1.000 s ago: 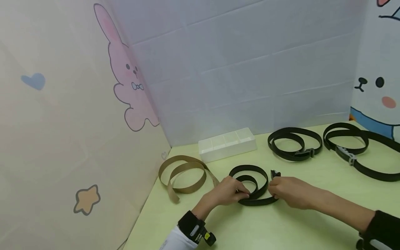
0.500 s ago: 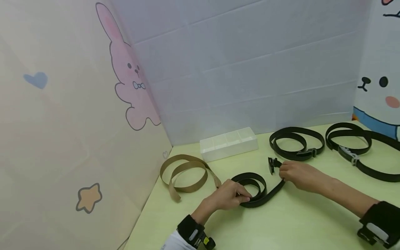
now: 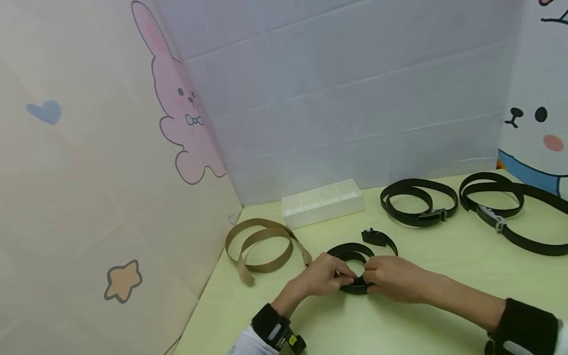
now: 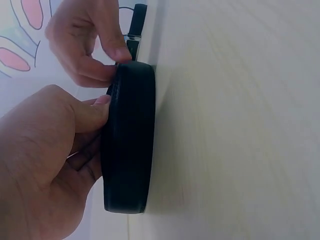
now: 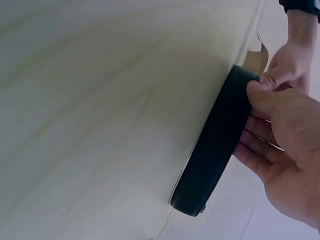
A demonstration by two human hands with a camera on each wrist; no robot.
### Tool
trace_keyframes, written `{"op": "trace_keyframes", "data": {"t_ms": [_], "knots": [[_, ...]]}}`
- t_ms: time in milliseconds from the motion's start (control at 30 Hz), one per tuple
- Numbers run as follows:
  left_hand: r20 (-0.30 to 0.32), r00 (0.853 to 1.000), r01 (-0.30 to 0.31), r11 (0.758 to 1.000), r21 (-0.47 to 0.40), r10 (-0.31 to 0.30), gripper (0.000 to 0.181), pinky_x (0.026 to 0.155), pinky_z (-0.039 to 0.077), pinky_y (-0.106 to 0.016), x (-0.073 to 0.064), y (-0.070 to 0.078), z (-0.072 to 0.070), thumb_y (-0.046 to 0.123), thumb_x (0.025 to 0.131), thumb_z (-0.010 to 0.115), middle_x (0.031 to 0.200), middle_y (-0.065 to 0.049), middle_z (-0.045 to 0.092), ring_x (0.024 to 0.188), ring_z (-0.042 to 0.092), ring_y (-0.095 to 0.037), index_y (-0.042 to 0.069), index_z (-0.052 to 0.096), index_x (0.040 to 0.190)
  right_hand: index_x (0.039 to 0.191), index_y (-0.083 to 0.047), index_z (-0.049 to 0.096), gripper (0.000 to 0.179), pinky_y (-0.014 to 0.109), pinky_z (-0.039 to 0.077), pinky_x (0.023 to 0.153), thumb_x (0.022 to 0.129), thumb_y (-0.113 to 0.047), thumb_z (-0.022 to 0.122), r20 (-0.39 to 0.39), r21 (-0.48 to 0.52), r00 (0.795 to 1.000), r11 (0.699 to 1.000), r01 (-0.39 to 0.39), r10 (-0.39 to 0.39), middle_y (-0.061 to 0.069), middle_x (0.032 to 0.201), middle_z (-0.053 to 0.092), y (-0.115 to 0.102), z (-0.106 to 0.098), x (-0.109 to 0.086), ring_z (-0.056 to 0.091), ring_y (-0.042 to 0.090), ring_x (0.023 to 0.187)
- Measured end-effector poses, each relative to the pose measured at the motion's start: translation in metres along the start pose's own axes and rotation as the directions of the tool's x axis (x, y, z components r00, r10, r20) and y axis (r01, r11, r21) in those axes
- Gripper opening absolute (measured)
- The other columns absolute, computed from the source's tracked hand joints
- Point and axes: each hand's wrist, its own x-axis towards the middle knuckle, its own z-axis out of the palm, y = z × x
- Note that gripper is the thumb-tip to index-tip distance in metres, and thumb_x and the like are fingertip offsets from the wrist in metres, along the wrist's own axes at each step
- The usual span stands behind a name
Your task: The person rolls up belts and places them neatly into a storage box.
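Black belt [image 4: 130, 140] sits coiled between both hands [image 3: 323, 276] [image 3: 395, 278], pinched by each.

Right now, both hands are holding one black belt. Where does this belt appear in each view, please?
Head: the black belt is low, right of centre, coiled between the left hand and right hand.
Left wrist: the black belt is a vertical band left of centre.
Right wrist: the black belt is a slanting band right of centre.
Shared landmark: the left hand, at upper right in the right wrist view.
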Motion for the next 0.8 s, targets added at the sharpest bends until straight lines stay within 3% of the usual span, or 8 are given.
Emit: {"op": "trace_keyframes", "data": {"t_ms": [200, 500, 800], "knots": [[0.005, 1.0, 0.003, 1.0, -0.006, -0.003, 0.014, 0.069, 0.045, -0.002, -0.001, 0.001, 0.0, 0.011, 0.106, 0.08, 0.107, -0.002, 0.09, 0.079, 0.063, 0.016, 0.011, 0.091, 0.114, 0.085, -0.022, 0.074, 0.021, 0.02, 0.051, 0.065, 0.089, -0.023, 0.095, -0.014, -0.027, 1.0, 1.0, -0.002, 0.001, -0.01, 0.082, 0.065, 0.006, 0.007, -0.004, 0.058, 0.005, 0.076], [0.0, 1.0, 0.017, 0.999, -0.05, -0.017, 0.014, 0.081, 0.051, -0.003, -0.008, -0.004, 0.0, 0.008, 0.106, 0.078, 0.109, -0.005, 0.089, 0.095, 0.077, 0.002, 0.008, 0.09, 0.114, 0.085, -0.023, 0.063, 0.04, 0.02, 0.039, 0.064, 0.077, -0.007, 0.098, -0.138, -0.071, 0.989, 0.997, 0.041, -0.051, -0.013, 0.079, 0.054, 0.05, 0.004, -0.039, 0.038, 0.003, 0.076], [0.003, 1.0, 0.016, 0.994, -0.111, -0.016, 0.017, 0.08, 0.051, -0.003, -0.009, 0.001, 0.008, 0.008, 0.109, 0.074, 0.112, -0.008, 0.088, 0.092, 0.072, 0.008, 0.006, 0.089, 0.118, 0.09, -0.024, 0.061, 0.043, 0.021, 0.041, 0.065, 0.074, -0.009, 0.098, -0.146, -0.131, 0.985, 0.988, 0.075, -0.094, -0.014, 0.083, 0.056, 0.079, 0.006, -0.061, 0.041, 0.005, 0.078]]}}
